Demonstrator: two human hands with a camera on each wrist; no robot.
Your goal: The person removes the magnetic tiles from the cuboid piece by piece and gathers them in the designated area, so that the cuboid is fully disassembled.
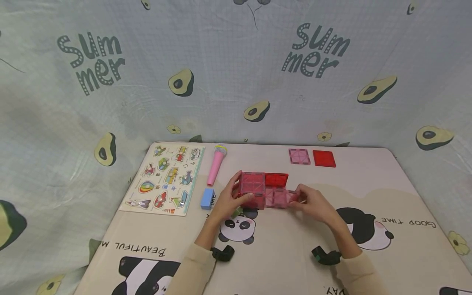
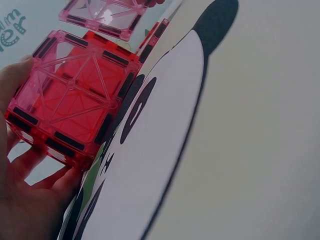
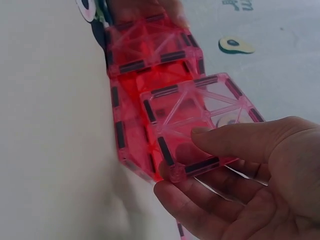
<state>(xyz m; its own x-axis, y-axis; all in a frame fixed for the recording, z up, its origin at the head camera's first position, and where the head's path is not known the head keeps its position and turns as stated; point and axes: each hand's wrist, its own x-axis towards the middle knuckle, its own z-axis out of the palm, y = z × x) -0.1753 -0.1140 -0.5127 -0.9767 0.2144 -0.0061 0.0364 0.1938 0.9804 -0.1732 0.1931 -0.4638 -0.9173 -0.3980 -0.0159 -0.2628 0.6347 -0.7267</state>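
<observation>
A cube of translucent pink and red magnetic tiles [image 1: 252,181] stands on the table. My left hand [image 1: 225,201] grips its left side, thumb on the near face and fingers around the far side in the left wrist view. Joined to the cube's right is a lower part with an upright red tile [image 1: 276,179] at its back. My right hand [image 1: 313,205] pinches a clear pink square tile [image 3: 187,107] between thumb and fingers. This tile is tilted beside the lower part; whether they touch I cannot tell.
Left of the cube lie a blue block [image 1: 207,199], a pink toy microphone [image 1: 216,166] and a picture puzzle board [image 1: 162,178]. At the table's back edge lie a flat pink tile [image 1: 299,156] and a flat red tile [image 1: 324,158]. A printed curtain [image 1: 221,53] hangs behind.
</observation>
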